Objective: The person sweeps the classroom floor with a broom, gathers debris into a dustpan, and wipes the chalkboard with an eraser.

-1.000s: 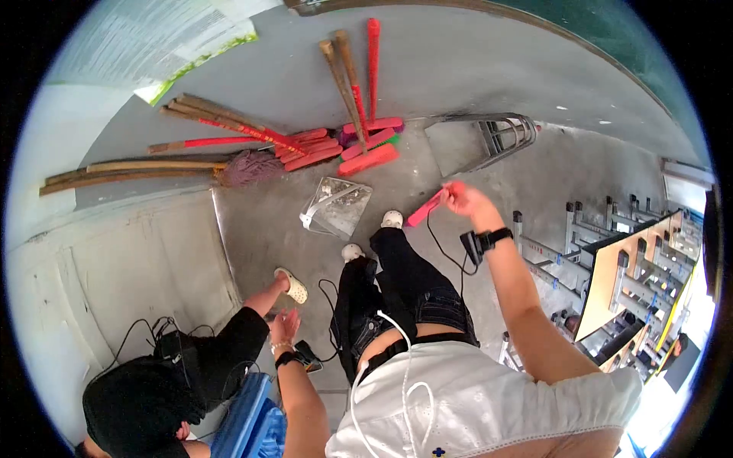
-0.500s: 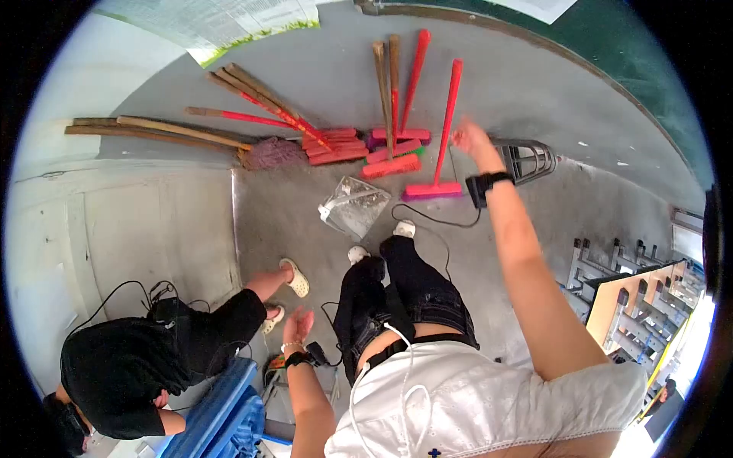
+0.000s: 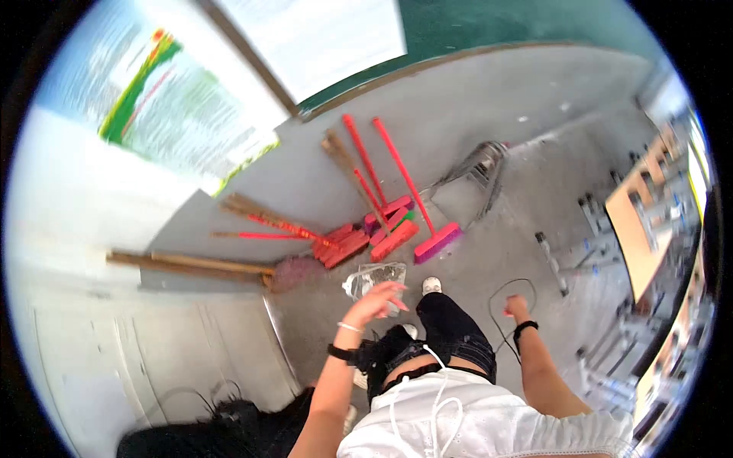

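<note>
My left hand [image 3: 374,301] is held out in front of my body, fingers apart, holding nothing. It overlaps a clear dustpan [image 3: 393,273] on the floor, and the hand looks to be above it rather than touching. My right hand [image 3: 516,307] hangs low at my right side with its fingers curled in and nothing visible in them. A thin black cable [image 3: 492,299] loops beside it. The nearest broom, with a pink and purple head [image 3: 437,243] and red handle, leans on the wall beyond the dustpan.
More brooms [image 3: 341,248] and a mop [image 3: 294,273] lean along the grey wall. A grey metal frame [image 3: 482,172] lies by the wall. At the right are upturned desks [image 3: 641,244]. A person in black [image 3: 221,431] is at the lower left.
My right hand has dropped from beside the standing broom's handle to my side. My left hand has risen forward over the dustpan. The view has turned, bringing the wall poster further in.
</note>
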Available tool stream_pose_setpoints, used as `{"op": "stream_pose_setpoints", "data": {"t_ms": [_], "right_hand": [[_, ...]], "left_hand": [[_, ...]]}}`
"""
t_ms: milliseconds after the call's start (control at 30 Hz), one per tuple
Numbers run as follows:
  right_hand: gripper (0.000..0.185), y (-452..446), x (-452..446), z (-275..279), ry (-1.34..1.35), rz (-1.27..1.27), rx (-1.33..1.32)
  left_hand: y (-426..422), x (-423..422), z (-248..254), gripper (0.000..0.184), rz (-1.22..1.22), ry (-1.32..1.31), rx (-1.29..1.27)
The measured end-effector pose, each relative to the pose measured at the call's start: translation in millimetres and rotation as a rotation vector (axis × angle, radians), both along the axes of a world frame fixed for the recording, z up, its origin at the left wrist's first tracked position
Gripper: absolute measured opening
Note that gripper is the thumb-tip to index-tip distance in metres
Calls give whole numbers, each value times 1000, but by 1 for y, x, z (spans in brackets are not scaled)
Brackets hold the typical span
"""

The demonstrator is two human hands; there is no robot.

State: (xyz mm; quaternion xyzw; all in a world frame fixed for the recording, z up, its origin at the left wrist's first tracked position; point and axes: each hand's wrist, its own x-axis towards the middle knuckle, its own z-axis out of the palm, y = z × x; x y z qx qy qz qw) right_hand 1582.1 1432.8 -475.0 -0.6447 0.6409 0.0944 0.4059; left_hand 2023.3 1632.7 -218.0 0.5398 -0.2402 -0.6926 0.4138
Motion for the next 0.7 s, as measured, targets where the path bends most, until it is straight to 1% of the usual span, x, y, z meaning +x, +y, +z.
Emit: {"op": "stream_pose_setpoints", "data": {"t_ms": [33,67,100,167,200,233,267,300,333,367,433,467,533,633,667,700], "right_hand": [[32,25,-25,11,-33,-113,-33],[37,50,-51,21,-72,-224,-72],[34,78,-68,23,-212,-567,-12],[31,155,-78,69,-359,-819,-142],[29,184,-85,94,-409,-940,-226],[28,221,-96,98,-381,-980,-273],[26,264,-109,89,-350,-1001,-315],[26,304,-121,80,-279,-969,-371],[26,337,-124,96,-224,-1006,-335],[28,372,-138,88,-290,-1061,-293],[34,444,-171,44,-39,-1064,-311],[33,469,-191,30,37,-1075,-276],[31,480,-220,21,88,-1117,-167],[29,470,-262,19,61,-1112,-26],[29,462,-274,18,46,-1100,3],[28,453,-289,17,33,-1085,22]], "left_hand": [[-17,-23,16,29,-129,11,49],[-27,-47,7,28,-260,9,-7],[-32,-76,-1,24,-369,42,-71],[-37,-132,-16,26,-598,133,-196],[-36,-162,11,27,-781,-95,-247],[-27,-194,24,26,-890,-132,-422],[-17,-227,37,25,-974,-165,-605],[-10,-252,57,22,-1042,-175,-733],[-6,-275,87,19,-1075,-117,-831],[-1,-296,120,16,-1075,-32,-923],[2,-317,202,12,-963,212,-1115],[4,-323,245,11,-865,346,-1217],[15,-341,313,12,-638,573,-1398],[13,-387,371,18,-235,959,-1615],[15,-440,383,21,65,1197,-1679],[18,-458,384,21,163,1315,-1642]]}}
